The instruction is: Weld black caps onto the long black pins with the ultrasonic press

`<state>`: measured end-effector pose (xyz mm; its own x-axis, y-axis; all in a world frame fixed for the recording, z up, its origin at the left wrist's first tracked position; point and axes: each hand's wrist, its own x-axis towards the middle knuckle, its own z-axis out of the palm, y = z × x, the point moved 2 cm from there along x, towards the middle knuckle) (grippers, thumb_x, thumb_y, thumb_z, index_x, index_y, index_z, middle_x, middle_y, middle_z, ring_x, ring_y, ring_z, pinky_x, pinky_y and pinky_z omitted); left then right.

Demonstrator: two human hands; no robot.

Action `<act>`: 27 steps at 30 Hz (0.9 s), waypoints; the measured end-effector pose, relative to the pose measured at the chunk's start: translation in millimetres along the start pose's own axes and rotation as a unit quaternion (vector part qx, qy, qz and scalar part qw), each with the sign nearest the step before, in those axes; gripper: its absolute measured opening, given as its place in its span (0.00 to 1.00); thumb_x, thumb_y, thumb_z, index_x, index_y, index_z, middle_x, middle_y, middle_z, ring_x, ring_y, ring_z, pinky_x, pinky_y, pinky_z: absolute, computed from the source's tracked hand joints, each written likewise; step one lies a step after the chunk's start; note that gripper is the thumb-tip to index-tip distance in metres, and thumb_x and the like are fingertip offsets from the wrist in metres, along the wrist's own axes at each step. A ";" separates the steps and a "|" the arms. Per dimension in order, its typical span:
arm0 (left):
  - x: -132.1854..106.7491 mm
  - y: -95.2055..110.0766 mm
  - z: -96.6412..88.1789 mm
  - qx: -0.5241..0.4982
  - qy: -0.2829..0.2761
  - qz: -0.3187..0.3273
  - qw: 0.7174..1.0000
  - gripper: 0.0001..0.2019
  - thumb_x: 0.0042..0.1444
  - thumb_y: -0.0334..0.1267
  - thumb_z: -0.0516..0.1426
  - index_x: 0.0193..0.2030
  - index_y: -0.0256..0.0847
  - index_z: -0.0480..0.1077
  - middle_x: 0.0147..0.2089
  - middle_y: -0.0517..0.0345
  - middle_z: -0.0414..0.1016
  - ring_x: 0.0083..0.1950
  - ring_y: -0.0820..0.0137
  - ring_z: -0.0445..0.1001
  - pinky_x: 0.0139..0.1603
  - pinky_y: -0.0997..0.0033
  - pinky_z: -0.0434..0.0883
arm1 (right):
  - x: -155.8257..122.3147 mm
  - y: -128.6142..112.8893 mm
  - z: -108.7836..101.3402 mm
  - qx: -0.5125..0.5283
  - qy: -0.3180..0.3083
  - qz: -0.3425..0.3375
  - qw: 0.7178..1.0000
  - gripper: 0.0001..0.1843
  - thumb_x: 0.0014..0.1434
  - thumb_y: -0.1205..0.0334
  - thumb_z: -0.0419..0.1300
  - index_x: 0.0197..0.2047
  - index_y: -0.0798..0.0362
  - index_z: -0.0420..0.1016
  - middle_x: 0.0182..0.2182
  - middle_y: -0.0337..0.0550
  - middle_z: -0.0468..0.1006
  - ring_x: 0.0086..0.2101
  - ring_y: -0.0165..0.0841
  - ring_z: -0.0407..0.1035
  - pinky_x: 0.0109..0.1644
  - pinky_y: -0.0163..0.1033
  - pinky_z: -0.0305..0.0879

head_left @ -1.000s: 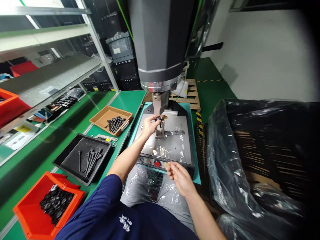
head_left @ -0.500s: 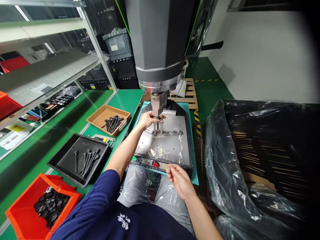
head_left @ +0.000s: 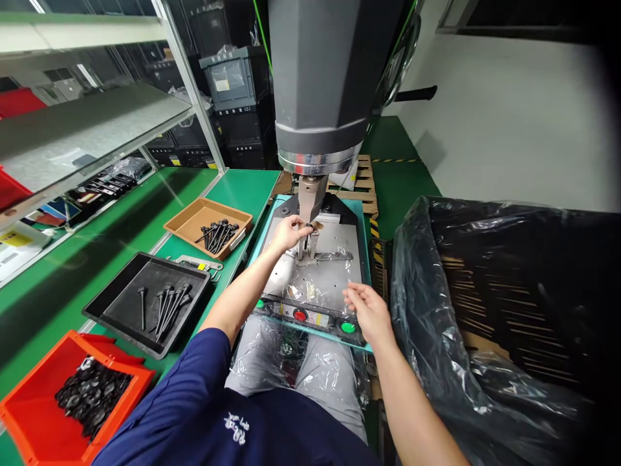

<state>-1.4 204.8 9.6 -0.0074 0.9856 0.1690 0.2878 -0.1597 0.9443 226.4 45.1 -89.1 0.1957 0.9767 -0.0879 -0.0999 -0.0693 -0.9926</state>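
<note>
My left hand (head_left: 290, 233) reaches under the machine's metal tool tip (head_left: 310, 197), its fingers pinched on the top of a small black rod-like part (head_left: 306, 243). That part stands upright between the posts of a metal fixture (head_left: 313, 247); its upper end is mostly hidden by the fingers. Over the right front of the machine's metal base plate (head_left: 334, 275), my right hand (head_left: 371, 315) hovers with loosely bent fingers apart and nothing visible in them. Below it is a green button (head_left: 348, 327); a red button (head_left: 299, 315) sits at the middle of the front panel.
Left on the green bench are a brown tray (head_left: 187, 220) and a black tray (head_left: 114, 285), both with black-headed rods. A red bin (head_left: 29, 404) holds small black parts. The large machine head (head_left: 320, 71) hangs overhead. Right stands a plastic-lined box (head_left: 412, 259).
My right hand has moved right and forward from the front panel's middle toward the green button's side. My left hand stays at the fixture. The camera view has shifted slightly.
</note>
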 end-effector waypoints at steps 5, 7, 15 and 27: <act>-44.3 -20.6 -28.5 0.063 0.134 0.038 0.988 0.15 0.55 0.41 0.62 0.48 0.38 0.73 0.52 0.45 0.75 0.55 0.60 0.72 0.54 0.63 0.67 | 57.3 1.0 4.5 -0.300 0.073 -0.038 0.950 0.26 0.55 0.54 0.60 0.55 0.56 0.72 0.52 0.58 0.75 0.51 0.48 0.69 0.56 0.52 0.62; -72.6 -41.1 -32.8 0.125 0.122 0.006 0.985 0.12 0.56 0.39 0.59 0.46 0.38 0.74 0.50 0.45 0.76 0.53 0.60 0.73 0.56 0.61 0.67 | 74.4 1.7 12.5 -0.359 0.075 -0.002 0.930 0.29 0.55 0.57 0.60 0.59 0.59 0.70 0.56 0.63 0.72 0.57 0.52 0.64 0.61 0.54 0.56; -131.7 -91.4 -18.6 0.250 -0.095 -0.081 0.960 0.04 0.47 0.32 0.63 0.28 0.38 0.72 0.44 0.46 0.75 0.51 0.57 0.71 0.52 0.60 0.67 | 95.9 7.0 27.3 -0.267 0.059 0.077 0.959 0.10 0.41 0.61 0.67 0.29 0.52 0.73 0.29 0.47 0.76 0.39 0.47 0.73 0.44 0.48 0.66; -92.9 -30.0 -72.2 -0.073 -0.171 -0.096 0.978 0.15 0.51 0.45 0.63 0.29 0.39 0.62 0.29 0.55 0.78 0.23 0.77 0.69 0.24 0.77 0.60 | 106.0 -80.7 27.2 0.012 -0.069 0.024 0.997 0.30 0.33 0.44 0.76 0.30 0.50 0.67 0.24 0.36 0.70 0.17 0.23 0.55 0.18 0.31 0.41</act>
<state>-78.5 114.1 -14.0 0.2809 0.9550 -0.0957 0.1728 0.0478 0.9838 228.7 159.8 -16.0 0.0549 0.9910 -0.1222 -0.1301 -0.1143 -0.9849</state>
